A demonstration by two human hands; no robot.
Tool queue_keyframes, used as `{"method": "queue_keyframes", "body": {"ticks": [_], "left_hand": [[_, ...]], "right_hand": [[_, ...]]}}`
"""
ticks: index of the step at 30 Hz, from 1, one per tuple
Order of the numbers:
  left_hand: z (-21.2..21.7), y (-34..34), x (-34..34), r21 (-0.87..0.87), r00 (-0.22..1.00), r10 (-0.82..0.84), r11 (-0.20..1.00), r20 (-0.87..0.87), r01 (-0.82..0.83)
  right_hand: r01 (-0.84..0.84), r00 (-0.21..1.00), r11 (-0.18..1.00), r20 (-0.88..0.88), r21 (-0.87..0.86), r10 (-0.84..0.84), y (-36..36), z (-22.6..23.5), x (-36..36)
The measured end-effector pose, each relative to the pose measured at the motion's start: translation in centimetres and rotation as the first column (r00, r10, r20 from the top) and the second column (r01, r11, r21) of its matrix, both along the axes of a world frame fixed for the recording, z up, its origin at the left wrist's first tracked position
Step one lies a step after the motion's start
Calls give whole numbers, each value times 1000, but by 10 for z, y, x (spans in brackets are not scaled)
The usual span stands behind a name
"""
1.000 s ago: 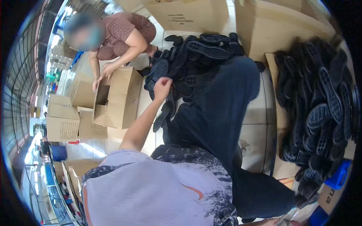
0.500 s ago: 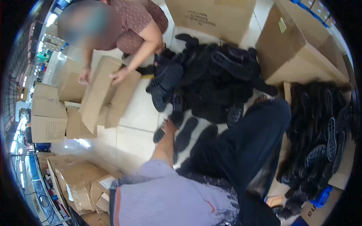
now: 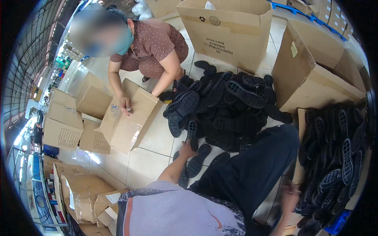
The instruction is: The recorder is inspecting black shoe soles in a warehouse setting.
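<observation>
My left hand (image 3: 187,150) is closed around the near end of a black shoe sole (image 3: 191,131) at the front of a large pile of black soles (image 3: 236,104) on the floor. Close beside that hand, more dark soles (image 3: 199,160) lie on the tiles. At lower right, my right hand (image 3: 290,195) is beside a carton (image 3: 299,155) packed with black soles (image 3: 321,153). Its fingers are smeared, so I cannot make out whether it holds anything.
A crouching co-worker (image 3: 161,51) handles a cardboard box (image 3: 132,118) at upper left. Tall cartons (image 3: 226,39) stand behind the pile, with another large carton (image 3: 307,70) at right. More boxes (image 3: 61,118) are stacked at left, and worn cartons (image 3: 84,192) sit at lower left.
My right hand has come into view beside the carton of soles. My left hand stays at the pile's front. The co-worker's box has been turned, and the whole view has shifted.
</observation>
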State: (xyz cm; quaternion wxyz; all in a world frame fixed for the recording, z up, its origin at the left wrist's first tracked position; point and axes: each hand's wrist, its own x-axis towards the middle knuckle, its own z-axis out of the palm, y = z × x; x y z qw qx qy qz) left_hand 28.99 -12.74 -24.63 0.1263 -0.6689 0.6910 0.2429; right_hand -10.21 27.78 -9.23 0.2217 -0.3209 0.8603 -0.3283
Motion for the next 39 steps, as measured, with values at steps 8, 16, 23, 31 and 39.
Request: {"method": "queue_keyframes", "body": {"ticks": [8, 16, 23, 31, 39], "left_hand": [[79, 25, -28, -130, 997, 36, 991, 75, -26], [145, 25, -120, -189, 997, 71, 979, -28, -75], [213, 86, -125, -421, 841, -281, 904, -462, 71], [323, 141, -111, -789, -36, -794, 607, -607, -91], [266, 242, -122, -703, -456, -559, 383, -693, 599]], "right_hand": [[-762, 589, 579, 682, 290, 433, -4, -174, 120], [-864, 456, 409, 801, 295, 387, 59, -192, 132], [-837, 509, 431, 769, 337, 387, 62, -216, 174], [113, 961, 991, 263, -71, -91, 7, -28, 76], [662, 584, 378, 761, -647, 282, 5, 149, 67]]}}
